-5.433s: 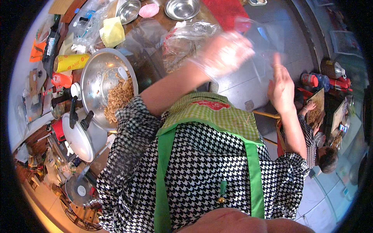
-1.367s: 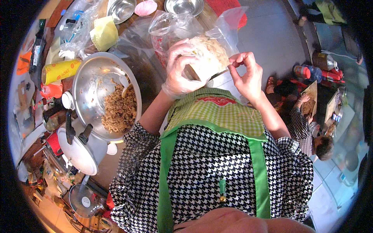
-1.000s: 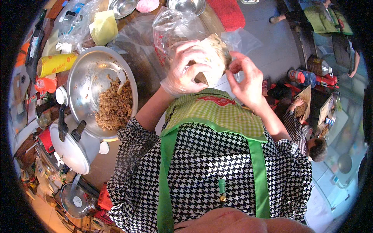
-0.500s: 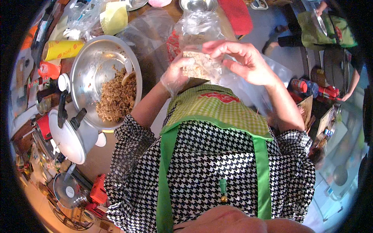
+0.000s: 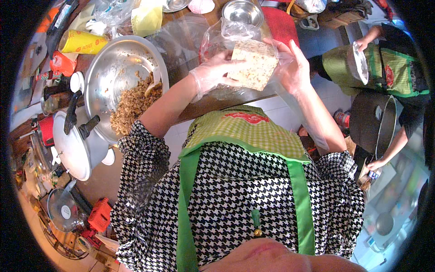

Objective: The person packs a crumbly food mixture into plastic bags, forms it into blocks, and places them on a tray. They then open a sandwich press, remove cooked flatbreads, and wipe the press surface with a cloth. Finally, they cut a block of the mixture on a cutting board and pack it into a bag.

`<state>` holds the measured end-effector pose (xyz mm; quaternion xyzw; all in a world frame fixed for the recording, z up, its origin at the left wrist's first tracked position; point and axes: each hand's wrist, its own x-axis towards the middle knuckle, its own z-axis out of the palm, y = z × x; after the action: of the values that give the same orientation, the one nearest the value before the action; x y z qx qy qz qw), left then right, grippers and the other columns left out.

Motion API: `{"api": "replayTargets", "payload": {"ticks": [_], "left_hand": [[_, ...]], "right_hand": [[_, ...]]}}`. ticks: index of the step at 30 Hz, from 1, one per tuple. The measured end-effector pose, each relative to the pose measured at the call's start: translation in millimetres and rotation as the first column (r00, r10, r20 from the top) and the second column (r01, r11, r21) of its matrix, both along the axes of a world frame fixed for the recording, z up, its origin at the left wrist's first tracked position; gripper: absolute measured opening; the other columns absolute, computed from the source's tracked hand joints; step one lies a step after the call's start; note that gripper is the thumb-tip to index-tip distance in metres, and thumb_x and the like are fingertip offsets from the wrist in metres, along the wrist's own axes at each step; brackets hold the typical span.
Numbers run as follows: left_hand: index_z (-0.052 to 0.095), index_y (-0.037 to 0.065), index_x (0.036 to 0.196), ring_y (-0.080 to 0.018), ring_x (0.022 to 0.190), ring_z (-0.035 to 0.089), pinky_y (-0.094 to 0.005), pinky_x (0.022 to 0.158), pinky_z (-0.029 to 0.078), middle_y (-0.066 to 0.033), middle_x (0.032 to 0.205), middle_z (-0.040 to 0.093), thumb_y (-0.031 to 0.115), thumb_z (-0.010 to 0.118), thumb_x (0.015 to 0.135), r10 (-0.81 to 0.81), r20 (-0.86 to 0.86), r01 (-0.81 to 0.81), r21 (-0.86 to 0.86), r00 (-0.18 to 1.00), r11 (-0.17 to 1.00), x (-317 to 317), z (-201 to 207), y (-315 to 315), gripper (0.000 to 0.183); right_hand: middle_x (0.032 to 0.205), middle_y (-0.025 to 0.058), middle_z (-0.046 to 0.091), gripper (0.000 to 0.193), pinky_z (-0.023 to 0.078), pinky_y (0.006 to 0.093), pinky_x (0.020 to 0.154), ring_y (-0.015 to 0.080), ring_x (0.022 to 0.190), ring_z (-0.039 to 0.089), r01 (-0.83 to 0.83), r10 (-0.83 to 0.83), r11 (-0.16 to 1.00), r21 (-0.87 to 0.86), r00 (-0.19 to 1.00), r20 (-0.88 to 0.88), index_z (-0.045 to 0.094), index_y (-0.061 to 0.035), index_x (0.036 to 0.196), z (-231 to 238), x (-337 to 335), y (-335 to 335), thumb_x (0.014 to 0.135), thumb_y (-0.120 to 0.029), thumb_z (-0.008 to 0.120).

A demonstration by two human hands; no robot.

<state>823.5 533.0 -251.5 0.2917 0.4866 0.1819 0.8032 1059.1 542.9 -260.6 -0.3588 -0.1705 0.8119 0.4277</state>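
Note:
A pale, speckled block of pressed, grainy food (image 5: 253, 65) is tilted up in front of my apron, above the near table edge. My left hand (image 5: 215, 75), in a thin clear plastic glove, grips its left side with the thumb across the front. At the block's right edge is my right hand (image 5: 294, 68), palm turned up, thumb raised and fingers stretched out, partly behind the block. Clear plastic film (image 5: 283, 86) lies between that palm and the block and trails along my right forearm. A crumpled clear plastic bag (image 5: 219, 41) lies just behind the block.
To the left stands a big steel bowl (image 5: 97, 81) with brown grainy mix and a spoon. Nearby are a white-lidded pot (image 5: 74, 149), a yellow roll (image 5: 84, 41) and a small steel bowl (image 5: 242, 12). At right, another person in a green apron (image 5: 380, 68) handles a dark pot (image 5: 369, 120).
The block has moved up and right and turned a broad face toward me. My right hand has turned palm up beside it. The other person has come further into view.

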Motion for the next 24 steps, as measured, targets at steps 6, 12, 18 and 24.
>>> {"api": "replayTargets", "payload": {"ticks": [6, 12, 18, 24], "left_hand": [[0.045, 0.001, 0.137, -0.0200, 0.105, 0.064, -0.0335, 0.090, 0.053, -0.0108, 0.117, 0.063, 0.030, 0.066, 0.092, -0.098, -0.453, 0.270, 0.333, 0.886, 0.903, 2.6, -24.6, -4.8, 0.058], [0.040, -0.003, 0.139, -0.0301, 0.121, 0.057, -0.0471, 0.102, 0.048, -0.0188, 0.134, 0.055, 0.020, 0.058, 0.093, 0.306, 0.533, -0.247, -0.182, 0.789, 0.952, 8.7, -33.8, -22.3, 0.054], [0.042, -0.004, 0.138, -0.0343, 0.123, 0.056, -0.0521, 0.106, 0.042, -0.0190, 0.137, 0.054, 0.025, 0.056, 0.092, 0.543, 0.492, -0.376, -0.402, 0.680, 0.835, -7.7, -32.0, -16.9, 0.056], [0.044, -0.002, 0.138, -0.0320, 0.123, 0.056, -0.0511, 0.106, 0.043, -0.0189, 0.137, 0.054, 0.025, 0.054, 0.093, 0.540, 0.221, -0.563, 0.056, 0.812, 0.824, -1.5, 1.5, -13.9, 0.053]], "right_hand": [[0.125, 0.0213, 0.059, 0.074, 0.038, 0.0486, 0.105, 0.0339, 0.117, 0.055, -0.003, -0.058, 0.932, -0.363, 0.986, -0.156, 0.058, 0.0023, 0.120, 20.3, -5.3, -8.8, 0.090, -0.064, 0.048], [0.123, 0.0191, 0.060, 0.075, 0.043, 0.0472, 0.101, 0.0301, 0.115, 0.057, -0.075, 0.032, 0.936, -0.345, 0.991, -0.129, 0.058, 0.0038, 0.120, 16.3, -0.9, 2.7, 0.091, -0.064, 0.048], [0.100, 0.0085, 0.067, 0.050, 0.049, 0.0351, 0.091, 0.0174, 0.099, 0.063, -0.285, 0.186, 0.958, 0.040, 0.720, 0.669, 0.062, -0.0032, 0.117, 50.9, 22.4, 52.2, 0.097, -0.049, 0.053], [0.091, 0.0018, 0.068, 0.020, 0.048, 0.0215, 0.078, 0.0071, 0.086, 0.061, -0.431, -0.013, 0.853, 0.294, 0.546, 0.838, 0.068, -0.0006, 0.097, 142.2, 72.9, 20.3, 0.093, -0.019, 0.065]]}}
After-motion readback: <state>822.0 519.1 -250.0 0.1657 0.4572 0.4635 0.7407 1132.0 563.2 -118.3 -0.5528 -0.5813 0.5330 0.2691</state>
